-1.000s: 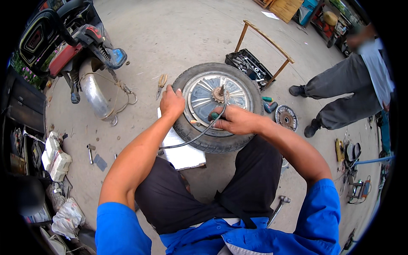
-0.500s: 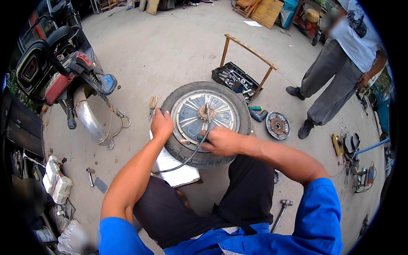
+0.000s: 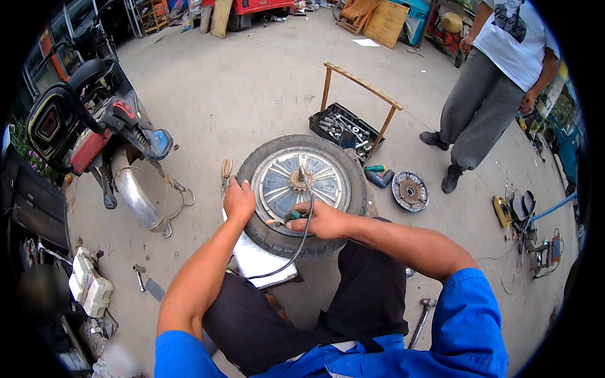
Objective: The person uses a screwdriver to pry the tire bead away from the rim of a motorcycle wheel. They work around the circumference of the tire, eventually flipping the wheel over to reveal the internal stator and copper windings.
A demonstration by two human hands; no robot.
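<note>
A wheel with a black tyre [image 3: 337,242] and a silver-grey spoked hub [image 3: 280,167] lies flat before my knees, partly over a white board [image 3: 268,263]. My left hand [image 3: 239,200] grips the tyre's left edge with bent fingers. On the hub's lower half, my right hand [image 3: 318,219] is closed on a small green-handled tool [image 3: 293,215], whose tip is hard to make out. A black cable [image 3: 302,244] runs from the central axle [image 3: 301,171] past my right hand, down across the tyre. Pliers [image 3: 226,169] lie just beyond my left hand.
A toolbox [image 3: 334,123] under a wooden frame [image 3: 362,85], a drill [image 3: 378,177] and a metal plate [image 3: 409,191] lie beyond. A person [image 3: 479,107] stands at right. A scooter [image 3: 94,126] is left; a hammer [image 3: 422,318] and hose [image 3: 554,206] are right.
The view has tilted up, so the wheel and toolbox sit lower in it. The person at right shows more upper body, with both hands visible. My hands keep their places on the wheel.
</note>
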